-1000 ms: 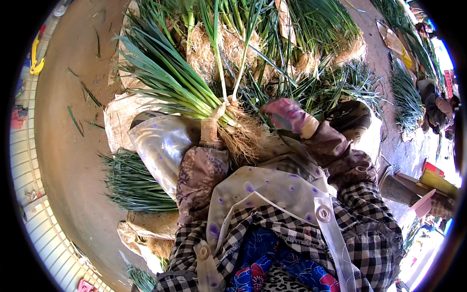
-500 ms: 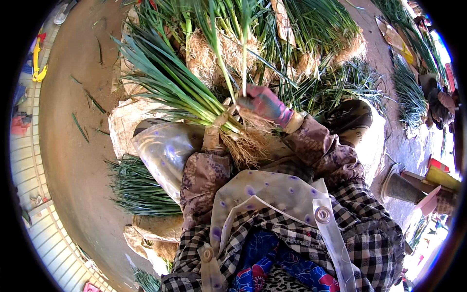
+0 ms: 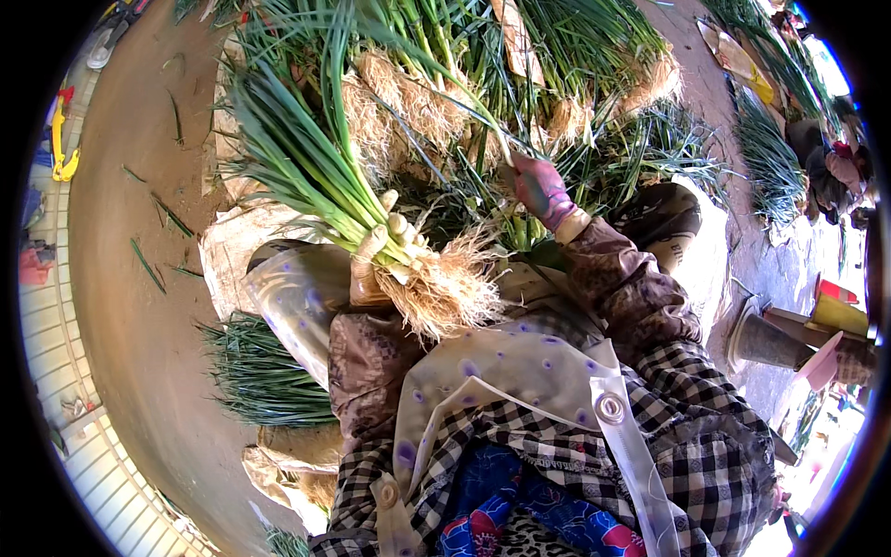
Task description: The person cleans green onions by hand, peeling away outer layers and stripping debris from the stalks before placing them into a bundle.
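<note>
My left hand [image 3: 369,249], in a pale glove, is closed round the lower stems of a bunch of green onions [image 3: 320,181]. Their long leaves fan up to the far left, while the tangled roots [image 3: 444,290] hang over my lap. Off to the right, my right hand [image 3: 541,190], in a stained pink and green glove, is closed on the pale lower end of a single green onion stalk [image 3: 490,119]. That stalk's leaf slants up and left. My right fingers are partly hidden by the hand itself.
Bundles of green onions [image 3: 594,46] with pale roots lie on sacking beyond my hands. Loose leaves [image 3: 677,153] are heaped behind my right knee. Another bundle [image 3: 264,371] lies at my left, near a brown sack [image 3: 249,243]. A dark bucket [image 3: 770,347] stands at the right.
My right hand has moved right, away from the bunch, with a stalk in it. The bunch has shifted slightly left, and its roots now spread more to the right.
</note>
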